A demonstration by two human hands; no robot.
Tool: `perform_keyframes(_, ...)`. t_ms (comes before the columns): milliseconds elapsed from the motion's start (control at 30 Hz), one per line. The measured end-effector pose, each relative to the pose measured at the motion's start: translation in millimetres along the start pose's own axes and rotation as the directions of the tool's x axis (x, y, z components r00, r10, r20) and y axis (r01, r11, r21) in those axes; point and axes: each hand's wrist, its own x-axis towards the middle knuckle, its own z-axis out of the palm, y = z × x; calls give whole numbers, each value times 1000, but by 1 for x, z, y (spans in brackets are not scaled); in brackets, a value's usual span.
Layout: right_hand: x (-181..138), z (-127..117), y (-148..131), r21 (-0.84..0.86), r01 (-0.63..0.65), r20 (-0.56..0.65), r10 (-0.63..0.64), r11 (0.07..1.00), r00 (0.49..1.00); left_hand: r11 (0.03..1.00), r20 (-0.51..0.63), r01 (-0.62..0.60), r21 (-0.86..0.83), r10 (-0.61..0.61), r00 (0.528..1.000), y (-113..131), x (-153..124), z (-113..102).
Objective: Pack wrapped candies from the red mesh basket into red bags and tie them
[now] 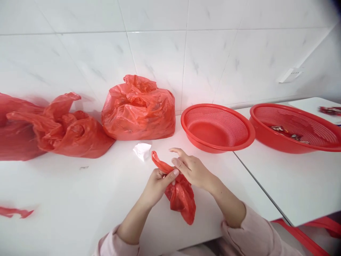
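A small red plastic bag (183, 199) hangs bunched between my hands, just above the white table (101, 206). Its neck is twisted, and one loose end sticks up to the left. My left hand (160, 185) pinches the neck between thumb and fingers. At the other side of the neck is my right hand (193, 169), its thumb and index finger raised apart and its lower fingers curled against the bag, partly hidden. What the bag contains cannot be seen. A crumpled white paper (142, 151) lies just beyond the loose end.
A large stuffed red bag (138, 113) stands by the tiled wall, with more red bags (74, 137) to its left. On the right are a red mesh basket (213, 133) and another basket (277, 137) holding small wrapped pieces. A red plastic strip (16, 212) lies at left.
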Motion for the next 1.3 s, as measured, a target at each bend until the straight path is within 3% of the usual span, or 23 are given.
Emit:
perform_keyframes(67, -5, 0, 4, 38, -27, -111, 31, 999, 993, 1000, -51, -16, -2, 16, 999, 1, 1, -3)
perform_keyframes(167, -14, -2, 0, 144, -20, -341, 69, 989, 937, 1000, -89, -21, -7, 20, 996, 3, 2, -2)
perform_keyframes(267, -27, 0, -6, 150, -45, -400, 103, 988, 911, 997, -100, -66, 32, 69, 993, 7, 2, -3)
perform_keyframes(433, -44, 10, 4, 31, -136, -176, 140, 990, 974, 941, -94, -171, 293, 206, 974, 7, -1, -16)
perform_keyframes(500, -42, 11, 9, -77, -87, -191, 71, 993, 979, 875, -17, -261, 409, 293, 956, 5, -2, -19)
perform_keyframes(567, -36, 10, 12, -126, 8, -246, -39, 992, 968, 844, 68, -339, 416, 343, 937, 4, -3, -18)
perform_keyframes(667, -26, 11, 12, -1, 92, -182, -91, 996, 979, 909, 103, -318, 270, 302, 948, 4, -4, -15)
perform_keyframes(767, -24, 20, 12, 177, 27, -125, -4, 984, 992, 926, 39, -260, 273, 259, 965, 2, -6, -13)
perform_keyframes(900, -29, 39, 11, 343, -22, -141, 74, 939, 987, 797, -160, -228, 559, 374, 914, -10, -7, -11)
perform_keyframes(967, -30, 43, 12, 415, -43, -141, 111, 909, 984, 770, -210, -225, 597, 421, 883, -17, -7, -10)
perform_keyframes(1033, -29, 41, 13, 510, -83, -112, 162, 856, 980, 756, -204, -260, 601, 459, 864, -21, -5, -10)
perform_keyframes(1167, -25, 30, 15, 657, -213, 100, 196, 723, 975, 663, -147, -326, 673, 553, 820, -16, -5, -14)
perform_keyframes(1300, -26, 26, 12, 663, -256, 197, 166, 704, 966, 550, -88, -355, 756, 623, 777, -3, -12, -19)
